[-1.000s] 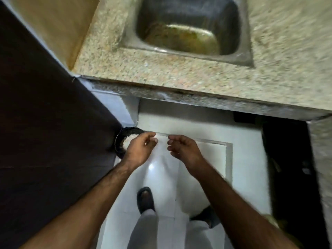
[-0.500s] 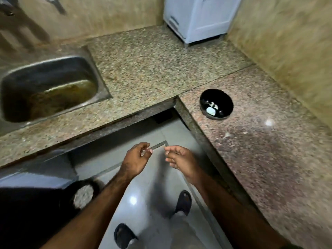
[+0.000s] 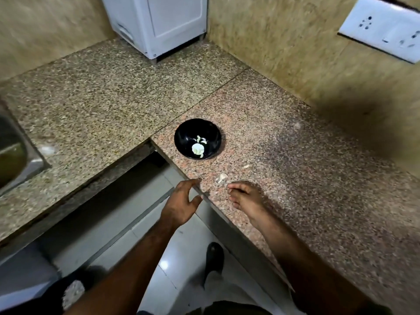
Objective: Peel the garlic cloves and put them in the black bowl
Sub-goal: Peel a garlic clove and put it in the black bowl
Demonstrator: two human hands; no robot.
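Note:
The black bowl [image 3: 181, 135] stands on the speckled granite counter [image 3: 295, 155] near its inner corner, with peeled garlic [image 3: 197, 148] and a few pale bits inside. One unpeeled garlic clove [image 3: 222, 177] lies on the counter in front of the bowl. My right hand [image 3: 246, 197] hovers low over the counter with fingers loosely curled, its fingertips just short of that clove; I see nothing held in it. My left hand [image 3: 181, 204] is at the counter's edge with fingers spread and holds nothing.
A steel sink [image 3: 13, 155] is set in the counter at far left. A white appliance [image 3: 159, 23] stands in the back corner, a socket plate [image 3: 381, 28] on the right wall. On the floor sits a dark bin with peels [image 3: 70, 294], beside my sandalled foot [image 3: 213, 258].
My view has swung right from the floor bin and sink to the counter with the bowl. Both hands have moved up to the counter edge, and the left hand's fingers have spread.

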